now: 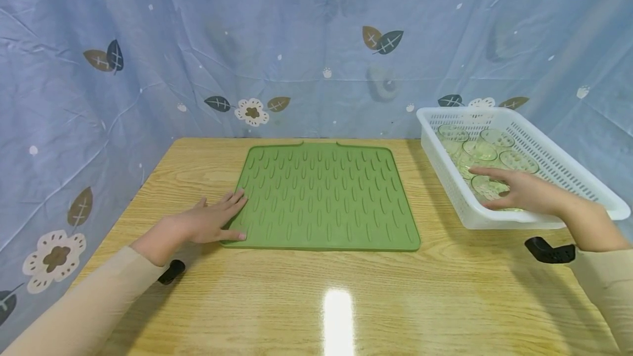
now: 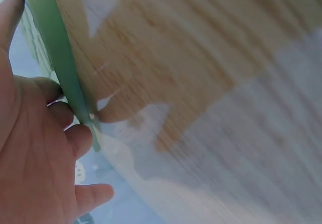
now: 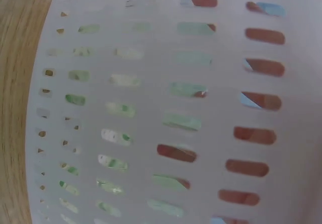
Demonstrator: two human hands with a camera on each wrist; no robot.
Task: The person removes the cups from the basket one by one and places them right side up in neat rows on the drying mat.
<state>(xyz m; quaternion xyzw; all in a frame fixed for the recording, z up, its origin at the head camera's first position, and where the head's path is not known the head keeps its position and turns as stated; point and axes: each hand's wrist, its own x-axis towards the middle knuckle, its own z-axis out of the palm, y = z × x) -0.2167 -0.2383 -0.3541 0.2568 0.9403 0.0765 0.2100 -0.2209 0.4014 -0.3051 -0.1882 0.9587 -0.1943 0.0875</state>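
Note:
A green ribbed mat point(image 1: 323, 196) lies flat on the table. My left hand point(image 1: 207, 221) rests at its left edge, fingers spread and reaching onto it. The left wrist view shows that palm point(image 2: 35, 153) beside the thick mat edge point(image 2: 60, 48), fingertips touching it. Over the front left corner of a white plastic basket point(image 1: 583, 177) hovers my right hand point(image 1: 534, 194), thumb and fingers apart above a clear glass point(image 1: 482, 183). Several more glasses stand in the basket, among them one glass point(image 1: 479, 150) behind the fingers. In the right wrist view the slotted basket wall point(image 3: 146, 148) hides most of that hand.
The wooden table point(image 1: 277, 290) runs up to a blue patterned curtain point(image 1: 306, 32) behind and at both sides. Black wrist devices sit under each forearm, one device point(image 1: 551, 250) near the basket's front wall. Bare wood separates mat and basket.

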